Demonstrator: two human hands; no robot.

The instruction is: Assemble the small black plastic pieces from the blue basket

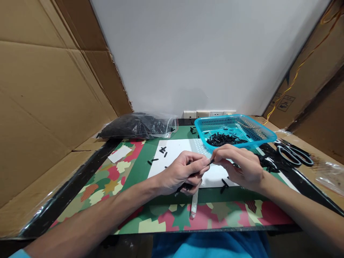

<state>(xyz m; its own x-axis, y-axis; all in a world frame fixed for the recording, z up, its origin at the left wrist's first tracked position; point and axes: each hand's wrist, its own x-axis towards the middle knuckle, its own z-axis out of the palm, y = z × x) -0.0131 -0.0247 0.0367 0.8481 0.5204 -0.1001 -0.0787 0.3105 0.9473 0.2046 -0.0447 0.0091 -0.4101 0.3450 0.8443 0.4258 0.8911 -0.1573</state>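
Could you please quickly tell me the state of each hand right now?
Left hand: closed, holding black pieces.
Right hand: closed at the fingertips, pinching a small black piece.

Soft light washes the smooth white wall (209, 53), where we see a faint shadow (191, 98); glare streaks the glossy black strip (73, 186) and wide-angle distortion stretches the edges.

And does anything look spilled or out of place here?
Mildly: several black pieces lie scattered on the white sheet and green cover, outside the blue basket holding a heap of similar ones, so they look spilled.
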